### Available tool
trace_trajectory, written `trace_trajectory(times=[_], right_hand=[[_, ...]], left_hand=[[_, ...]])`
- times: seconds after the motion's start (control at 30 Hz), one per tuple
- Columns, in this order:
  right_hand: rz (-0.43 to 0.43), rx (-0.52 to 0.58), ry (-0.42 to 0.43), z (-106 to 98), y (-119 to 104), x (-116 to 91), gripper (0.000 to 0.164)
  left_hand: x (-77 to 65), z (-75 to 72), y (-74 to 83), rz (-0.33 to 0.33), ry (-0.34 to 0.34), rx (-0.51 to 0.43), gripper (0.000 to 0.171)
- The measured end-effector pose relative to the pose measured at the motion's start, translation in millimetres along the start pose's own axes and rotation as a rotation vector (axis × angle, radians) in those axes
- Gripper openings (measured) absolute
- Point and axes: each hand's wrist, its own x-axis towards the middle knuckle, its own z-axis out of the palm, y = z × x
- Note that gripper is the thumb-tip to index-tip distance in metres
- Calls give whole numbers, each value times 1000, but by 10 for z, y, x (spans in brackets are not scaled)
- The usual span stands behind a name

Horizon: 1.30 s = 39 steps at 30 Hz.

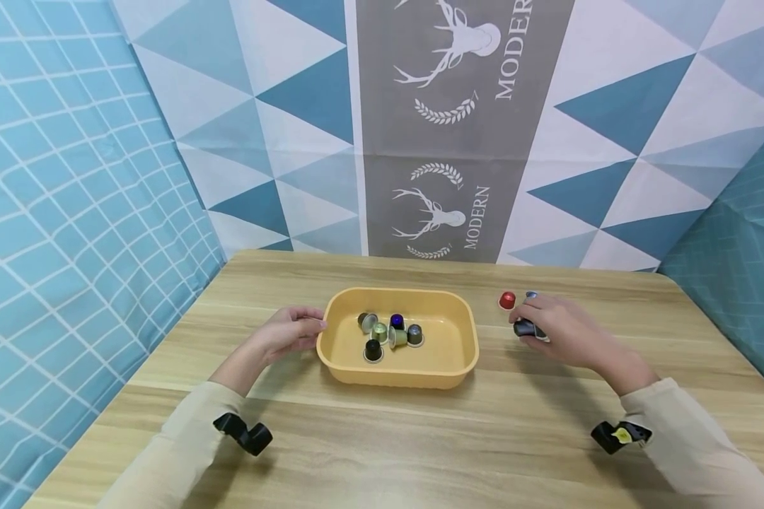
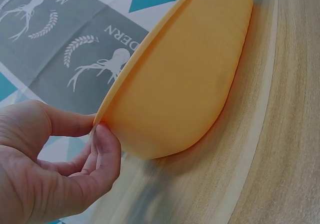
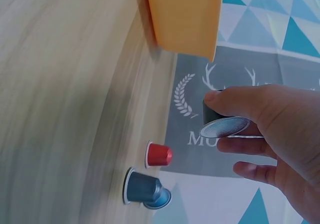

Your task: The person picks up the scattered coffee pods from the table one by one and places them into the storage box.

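My left hand (image 1: 286,332) pinches the left rim of a yellow plastic bin (image 1: 461,346) between thumb and fingers, as the left wrist view shows up close. Inside the bin lie several coffee capsules, among them a black one (image 1: 373,350), a dark blue one (image 1: 397,322) and a light green one (image 1: 379,332). To the right of the bin, my right hand (image 1: 563,331) holds a dark coffee capsule (image 3: 225,126) between thumb and fingers, above the table. Beneath it stand a red capsule (image 3: 159,155), a dark teal capsule (image 3: 142,187) and a blue capsule (image 3: 160,199).
The wooden table (image 1: 382,438) carries the bin near its back edge. A patterned cloth (image 1: 305,141) hangs behind, with blue checked cloth (image 1: 70,212) at the left and teal cloth (image 1: 738,247) at the right. Each wrist wears a black camera mount (image 1: 245,433).
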Motion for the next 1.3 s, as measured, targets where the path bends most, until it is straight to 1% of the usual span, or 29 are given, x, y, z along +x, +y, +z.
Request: trace_trajectory(times=[0.17,0.4,0.6,0.83,1.0,1.17,1.3], right_hand=[[11,3,-11,-33,-59,40,34],[36,9,-52,-78,-96,105,32],[17,30,-44,-106,-140,176,32],[14,45,-47,-116,-181,316,28],[3,56,-53,-129,-201,433,28],[-14,69,-56,-147,-243,542,27],[-10,79,-77,-165,-274,623,26]], left_hand=[[-3,12,-6,-11,12,-5,43],[-14,21,7,-20,21,-5,41],[-6,19,5,-17,13,1,43],[5,14,4,-22,24,16,43],[4,14,13,-28,30,16,43],[-4,11,12,-21,23,8,45],[-3,6,4,-15,17,8,45]])
